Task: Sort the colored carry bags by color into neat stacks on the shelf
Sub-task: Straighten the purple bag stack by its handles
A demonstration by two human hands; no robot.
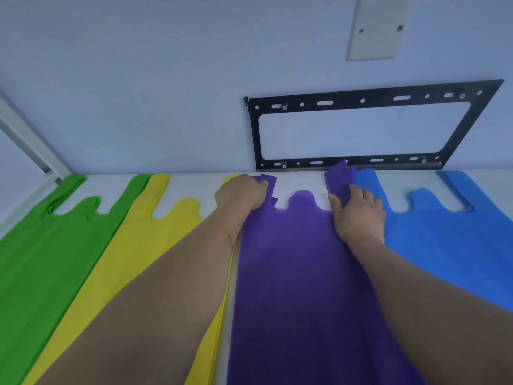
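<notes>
While the left hand point(241, 196) and right hand point(358, 209) each grasp a far handle of the flat purple plastic carry-bag stack point(299, 273), between yellow bags point(155, 234) and blue bags point(449, 245) on the white shelf point(291, 183), layers look misaligned. Risk: an uneven tug could fan the thin sheets or drag them onto either neighbouring stack.

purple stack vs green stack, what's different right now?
The purple stack lies between the yellow and blue stacks; the green stack lies at the far left. The left hand and right hand grip the purple stack's handles; no hand touches the green stack. Purple's handle ends look bunched; green's lie flatter. Both lie flat on the shelf, handles toward the wall.
</notes>
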